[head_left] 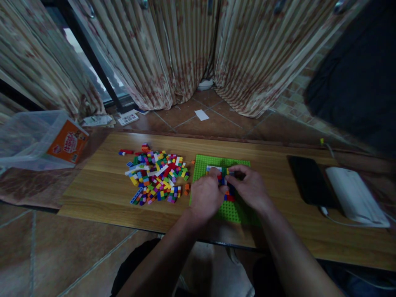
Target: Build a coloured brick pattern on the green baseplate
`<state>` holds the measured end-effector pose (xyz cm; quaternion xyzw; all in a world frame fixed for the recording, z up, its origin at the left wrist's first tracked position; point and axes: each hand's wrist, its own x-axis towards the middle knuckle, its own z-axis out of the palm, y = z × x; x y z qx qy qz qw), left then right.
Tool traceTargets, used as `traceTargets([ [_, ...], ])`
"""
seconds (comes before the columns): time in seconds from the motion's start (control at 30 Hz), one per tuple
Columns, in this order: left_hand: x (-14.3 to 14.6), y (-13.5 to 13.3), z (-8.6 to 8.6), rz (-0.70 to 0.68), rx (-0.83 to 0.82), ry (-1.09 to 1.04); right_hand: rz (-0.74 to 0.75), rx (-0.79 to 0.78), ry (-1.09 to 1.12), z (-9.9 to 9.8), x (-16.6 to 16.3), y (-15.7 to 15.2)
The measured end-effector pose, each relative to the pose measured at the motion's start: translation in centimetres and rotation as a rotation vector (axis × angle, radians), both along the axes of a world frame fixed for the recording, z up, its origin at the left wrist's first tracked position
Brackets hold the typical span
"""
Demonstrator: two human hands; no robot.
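Note:
A green baseplate [204,164] lies on the low wooden table [102,185]. A small multicoloured brick build [225,183] stands on it, partly hidden between my hands. My left hand [206,194] rests on the plate's left side, fingers curled and pinched on the build. My right hand [251,187] comes in from the right, fingers bent and pressed on the same build. To the left lies a pile of several loose coloured bricks [156,173].
A clear plastic bin with an orange label [66,144] sits at the far left. A black phone [309,179] and a white power bank [352,194] with a cable lie on the right. Curtains [173,49] hang behind; papers lie on the tiled floor.

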<state>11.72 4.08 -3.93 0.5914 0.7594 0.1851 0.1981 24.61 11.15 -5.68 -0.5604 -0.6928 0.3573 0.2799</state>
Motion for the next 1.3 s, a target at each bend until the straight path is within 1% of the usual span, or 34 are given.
traceTargets([
  [0.17,0.0,-0.2,-0.1,-0.014,-0.002,-0.005,0.008,-0.010,0.026,-0.1,0.1,-0.1],
  [0.3,-0.5,-0.5,-0.1,-0.040,0.017,-0.105,0.028,-0.024,0.055,0.1,0.5,0.0],
  [0.37,-1.0,-0.7,0.0,-0.049,0.051,-0.169,0.028,-0.029,0.062,0.3,0.8,0.1],
  [0.43,-2.0,-0.9,0.2,-0.025,0.109,-0.225,-0.008,-0.023,0.059,0.5,1.1,0.4],
  [0.5,-3.3,-1.0,0.4,0.037,0.177,-0.257,-0.071,0.004,0.037,0.6,1.4,0.5],
  [0.53,-4.2,-1.1,0.6,0.068,0.210,-0.261,-0.099,0.029,0.026,0.6,1.6,0.6],
  [0.63,-7.5,-1.4,1.0,0.178,0.272,-0.215,-0.111,0.056,-0.010,0.4,1.8,0.7],
  [0.7,-9.8,-1.9,1.3,0.294,0.254,-0.147,-0.110,0.047,-0.042,0.3,1.8,0.6],
  [0.77,-12.0,-2.4,1.5,0.378,0.202,-0.080,-0.103,0.031,-0.082,0.4,1.7,0.5],
  [0.83,-13.5,-3.0,1.6,0.415,0.158,-0.035,-0.095,0.027,-0.114,0.4,1.5,0.5],
  [0.9,-14.4,-3.3,1.6,0.439,0.114,-0.001,-0.087,0.025,-0.127,0.4,1.2,0.5],
  [1.03,-14.5,-3.5,1.6,0.434,0.001,0.083,-0.069,0.033,-0.105,0.1,0.9,0.6],
  [1.17,-14.0,-3.5,1.6,0.395,-0.029,0.136,-0.063,0.082,-0.095,-0.1,0.9,0.6],
  [1.3,-13.8,-3.5,1.9,0.359,-0.044,0.169,-0.064,0.079,-0.087,0.2,0.9,0.6],
])
